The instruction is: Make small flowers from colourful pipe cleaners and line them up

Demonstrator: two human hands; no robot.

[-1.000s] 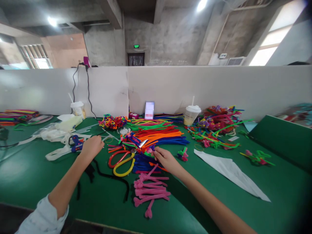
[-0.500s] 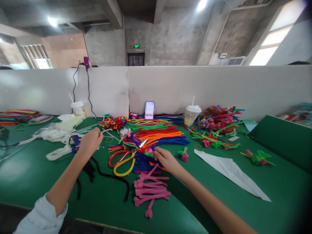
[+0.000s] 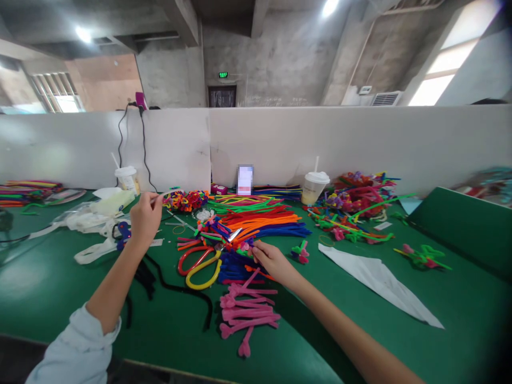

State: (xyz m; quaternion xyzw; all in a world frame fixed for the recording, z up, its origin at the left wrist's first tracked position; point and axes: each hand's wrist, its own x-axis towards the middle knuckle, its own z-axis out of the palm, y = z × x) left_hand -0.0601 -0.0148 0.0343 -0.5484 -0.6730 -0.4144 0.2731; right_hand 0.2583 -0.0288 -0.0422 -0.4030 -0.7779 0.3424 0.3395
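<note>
My left hand (image 3: 146, 217) is raised above the green work mat (image 3: 52, 288), pinching a thin pale pipe cleaner (image 3: 165, 192) with a green tip. My right hand (image 3: 272, 261) rests at the edge of a blue pipe-cleaner pile (image 3: 234, 268), its fingertips on a small pink-and-green pipe-cleaner piece (image 3: 245, 246). Whether those fingers grip it, I cannot tell. Scissors with red and yellow handles (image 3: 199, 269) lie left of that hand. Bent pink pipe cleaners (image 3: 248, 314) lie below it, and a black pipe cleaner (image 3: 180, 290) lies under my left forearm.
Bundles of orange, green and blue pipe cleaners (image 3: 260, 224) spread behind my hands. A heap of finished colourful pieces (image 3: 356, 200) sits back right, near a lidded cup (image 3: 315, 188). A white paper sheet (image 3: 376, 282) lies right, and a blue-handled tool (image 3: 124, 233) lies left among plastic bags.
My left hand has risen and moved toward the far side of the mat, lifting the thin pipe cleaner. My right hand has stayed almost still.
</note>
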